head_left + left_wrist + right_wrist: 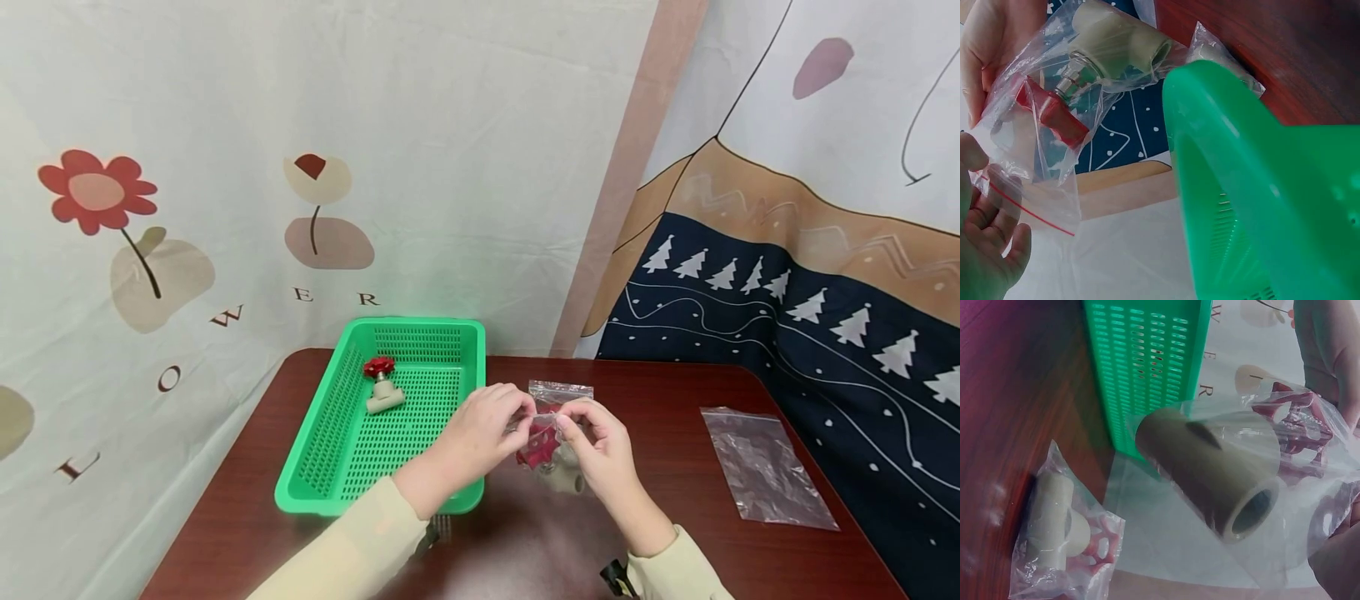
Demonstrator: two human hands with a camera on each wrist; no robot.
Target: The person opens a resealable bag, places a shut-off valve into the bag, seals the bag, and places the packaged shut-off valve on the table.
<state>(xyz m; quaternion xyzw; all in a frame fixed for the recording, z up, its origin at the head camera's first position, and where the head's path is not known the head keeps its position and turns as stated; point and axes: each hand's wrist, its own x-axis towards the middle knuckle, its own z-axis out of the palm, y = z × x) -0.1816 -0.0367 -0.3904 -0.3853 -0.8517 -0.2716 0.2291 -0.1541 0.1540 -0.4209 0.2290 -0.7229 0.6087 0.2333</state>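
Both hands hold up a clear zip bag with a valve (pixel 562 477) inside, its red wheel (pixel 1057 115) uppermost and its beige pipe body (pixel 1200 469) hanging below. My left hand (pixel 483 429) pinches the bag's top edge. On the other side of the top, my right hand (pixel 603 450) pinches the bag (pixel 1054 200) between thumb and fingers. In the right wrist view a second bagged valve (pixel 1050 515) lies on the table, lower than the held one. Its bag top (pixel 561 389) shows behind the hands in the head view.
To the left stands a green basket (pixel 309 450) containing an unbagged valve (pixel 385 395) with a red wheel. A flat clear zip bag (pixel 768 467) lies at the right of the brown table (pixel 675 500). Printed curtains (pixel 480 167) hang behind.
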